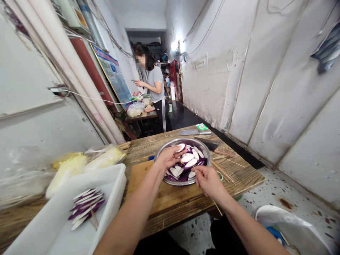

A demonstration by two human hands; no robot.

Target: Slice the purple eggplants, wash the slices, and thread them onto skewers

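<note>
A round metal bowl full of purple-edged white eggplant slices stands on the wooden table. Over its left side, my left hand holds one eggplant slice between thumb and fingers. At the bowl's front right rim, my right hand is closed around a thin wooden skewer. The skewer's tail sticks out below the fist, and its tip points toward the slices. To the left, skewered eggplant slices lie in a white plastic tray.
Loose skewers, a cleaver and a wooden-handled knife lie around the bowl. A cutting board sits beneath it. Plastic bags lie behind the tray. A lined bucket stands right. A person holds a phone ahead.
</note>
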